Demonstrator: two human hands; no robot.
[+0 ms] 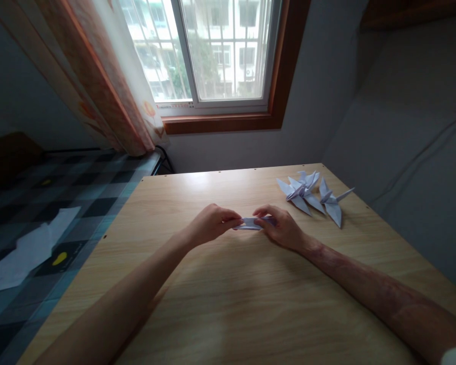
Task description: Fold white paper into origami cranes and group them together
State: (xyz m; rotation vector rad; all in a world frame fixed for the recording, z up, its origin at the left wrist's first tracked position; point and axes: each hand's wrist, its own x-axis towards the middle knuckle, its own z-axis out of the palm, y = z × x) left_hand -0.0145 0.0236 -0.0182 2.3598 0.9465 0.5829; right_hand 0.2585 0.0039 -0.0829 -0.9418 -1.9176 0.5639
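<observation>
A narrow piece of folded white paper [252,223] spans the gap between my two hands, just above the middle of the table. My left hand [217,223] pinches its left end between thumb and fingers. At the other end, my right hand [278,226] grips it with the thumb in front, and the fingers cover part of it. Beyond my right hand lie several white paper cranes: a cluster [302,191] with overlapping wings and a separate crane [331,202] to its right.
The light wooden table [213,304] reaches towards a wall with a window [228,50]. On the left, a bed with a checked cover [99,207] carries loose white paper sheets [34,251]. A patterned curtain [110,91] hangs beside the window.
</observation>
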